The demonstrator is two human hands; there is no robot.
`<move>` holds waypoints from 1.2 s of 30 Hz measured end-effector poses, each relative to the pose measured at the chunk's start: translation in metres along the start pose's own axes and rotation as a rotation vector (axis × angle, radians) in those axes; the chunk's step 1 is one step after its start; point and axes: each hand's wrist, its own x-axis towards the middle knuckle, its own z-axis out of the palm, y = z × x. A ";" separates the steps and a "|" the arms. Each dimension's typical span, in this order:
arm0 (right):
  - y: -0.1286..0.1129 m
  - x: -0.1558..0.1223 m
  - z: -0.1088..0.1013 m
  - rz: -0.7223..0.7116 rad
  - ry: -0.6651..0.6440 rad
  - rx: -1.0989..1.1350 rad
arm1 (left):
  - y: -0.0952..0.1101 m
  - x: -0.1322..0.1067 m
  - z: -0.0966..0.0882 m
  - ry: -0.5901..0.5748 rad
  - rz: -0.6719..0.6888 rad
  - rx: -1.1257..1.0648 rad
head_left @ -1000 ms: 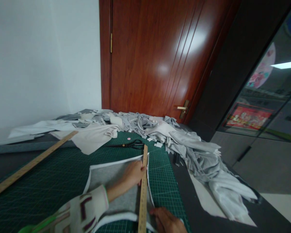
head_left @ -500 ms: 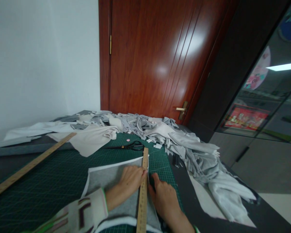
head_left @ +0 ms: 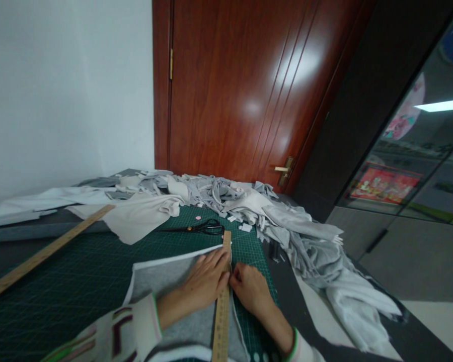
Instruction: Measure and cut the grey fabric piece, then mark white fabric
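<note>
A grey fabric piece with white edges [head_left: 162,279] lies on the green cutting mat [head_left: 79,281]. Along its right side runs a wooden ruler [head_left: 221,322], pointing away from me. My left hand [head_left: 207,279] rests on fabric and ruler, its fingers stretched out flat across the ruler's upper part. Just right of the ruler, my right hand [head_left: 251,289] is closed, thumb and index finger pinching at the fabric's right edge; the fingertips are partly hidden. Black scissors [head_left: 207,227] lie on the mat beyond the ruler's far end.
A second wooden ruler [head_left: 49,251] slants across the left side. Heaped grey and white fabric scraps [head_left: 219,193] line the table's back and right side. A cream cloth [head_left: 139,216] overlaps the mat. Behind stand a wooden door [head_left: 226,100] and, at right, a glass-fronted cabinet [head_left: 411,171].
My left hand has flattened and spread its fingers over the ruler. My right hand has moved slightly away from me and curled closed at the fabric edge.
</note>
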 end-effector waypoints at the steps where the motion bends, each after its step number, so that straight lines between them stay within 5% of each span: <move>1: 0.002 0.000 0.001 0.001 0.004 0.014 | -0.001 -0.001 -0.001 -0.015 0.013 -0.001; 10: 0.014 0.006 0.008 -0.189 0.026 0.280 | -0.021 0.007 -0.014 -0.094 0.063 0.018; 21: 0.012 0.041 0.003 -0.094 -0.008 0.050 | -0.030 0.015 -0.011 -0.147 0.059 -0.007; 36: 0.013 0.043 0.001 -0.124 0.005 0.011 | -0.018 0.004 -0.020 -0.118 0.000 -0.032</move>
